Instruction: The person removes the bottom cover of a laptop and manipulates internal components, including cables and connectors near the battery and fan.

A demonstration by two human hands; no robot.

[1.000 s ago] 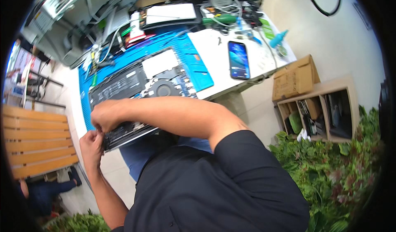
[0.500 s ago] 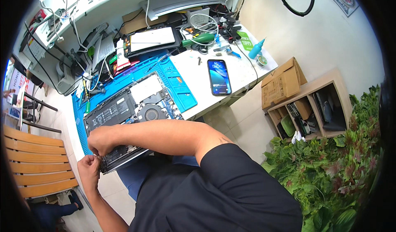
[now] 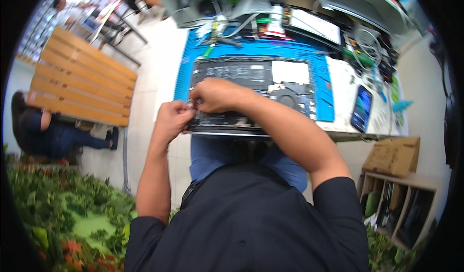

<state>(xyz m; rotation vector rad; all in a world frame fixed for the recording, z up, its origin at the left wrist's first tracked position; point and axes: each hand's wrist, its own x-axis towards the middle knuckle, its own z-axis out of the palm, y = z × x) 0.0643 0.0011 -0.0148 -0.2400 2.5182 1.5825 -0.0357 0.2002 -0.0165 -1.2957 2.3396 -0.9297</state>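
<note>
An opened laptop base (image 3: 227, 122) lies on a blue repair mat (image 3: 325, 98), its inner parts bare. A dark battery (image 3: 237, 74), a round cooling fan (image 3: 286, 99) and a white rectangular piece (image 3: 291, 72) show inside it. At the laptop's left edge, my left hand (image 3: 171, 121) has its fingers pinched together. Close beside it, my right hand (image 3: 215, 95) is bent over the same left edge, fingers closed and turned down. Whatever lies between the fingertips of either hand is too small and blurred to make out.
A phone (image 3: 361, 108) with a lit screen lies right of the mat, near a teal dropper bottle (image 3: 402, 106). Tools, cables and a white-topped device (image 3: 315, 26) crowd the back. A cardboard box (image 3: 392, 155) tops a shelf at right; a slatted wooden bench (image 3: 82, 78) and people are at left.
The view has swung, so the laptop and mat now sit upright near the middle and the bench shows more fully. Both hands stay at the laptop's left edge.
</note>
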